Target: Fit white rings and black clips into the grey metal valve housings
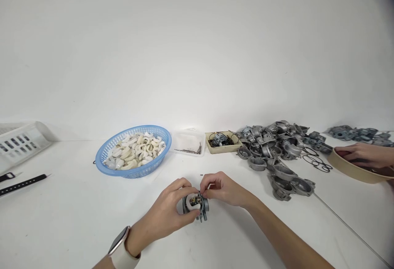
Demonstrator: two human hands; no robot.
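Cream-strapped smartwatch (120,249) at seven o'clock; left hand (168,209) clamped round grey metal casting (205,205) with white curved plastic float (192,208), six o'clock; right hand (223,189) pinched at casting's one o'clock, anything between fingertips unclear; advisable: firm support, light pressure.

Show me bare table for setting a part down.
Bare patches: left, between the black strap and the left hand; right, between the right forearm and thin rod. Crowded: back right, with heaped metal castings and a tan tray.
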